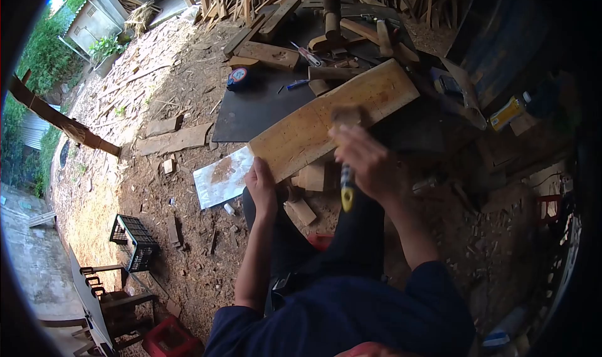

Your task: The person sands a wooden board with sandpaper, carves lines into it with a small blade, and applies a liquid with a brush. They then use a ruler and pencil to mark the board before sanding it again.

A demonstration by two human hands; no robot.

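A long wooden board (295,134) lies tilted across my lap, its far right end resting over the dark worktable. At its lower left corner my left hand (260,181) grips the edge, thumb on top. My right hand (364,159) is wrapped around a paintbrush (347,197) with a black and yellow handle. The brush's bristle end (348,114) is over the middle of the board and slightly blurred; it appears to touch the surface. Just left of my left hand lies a white sheet (222,176) with a brown stain.
On the dark worktable (241,119) are a blue tape measure (237,78), a screwdriver (307,55), a blue pen (297,84) and several wood pieces (269,54). A yellow-labelled bottle (509,112) stands at right. A black crate (135,241) sits on the chip-covered ground.
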